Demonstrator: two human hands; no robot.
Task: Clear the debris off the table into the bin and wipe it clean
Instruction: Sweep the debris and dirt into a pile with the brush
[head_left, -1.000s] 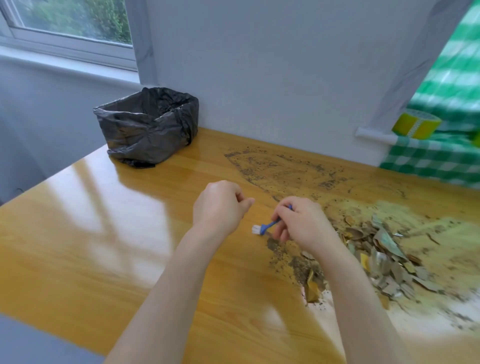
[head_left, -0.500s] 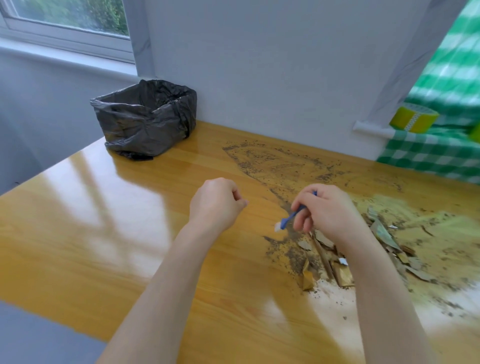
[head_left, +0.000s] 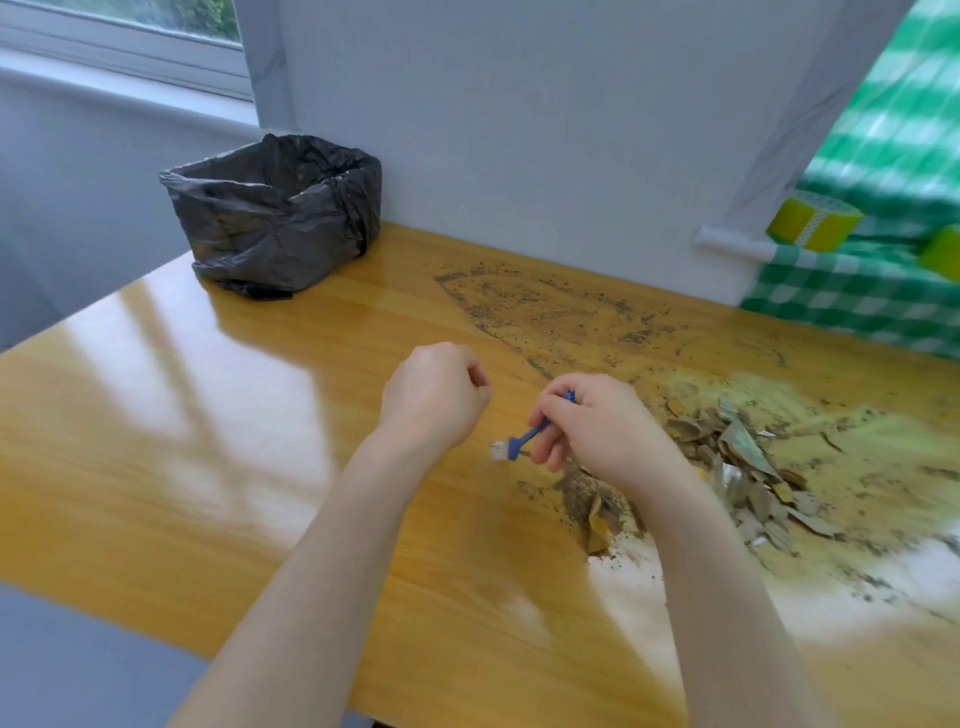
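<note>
Fingers (head_left: 548, 451) of our right hand (head_left: 608, 431) are pinched round the handle of the small blue brush (head_left: 519, 442), bristles pointing left, just off the near edge of the debris pile (head_left: 748, 467). It's swung back leftward since half a second ago, another short stroke, yet the pile looks hardly shifted. Our left hand (head_left: 434, 395) hovers in an empty fist. The black-bagged bin (head_left: 275, 208) sits well apart across the tabletop (head_left: 182, 415), so there's plenty left to sweep.

- A room in a home, by its looks: a glossy wooden worktop (head_left: 208, 415) stands against a plain white wall (head_left: 519, 130).
- A window (head_left: 130, 31) is beyond the far left corner, and a green checked cloth (head_left: 841, 296) by the right edge.
</note>
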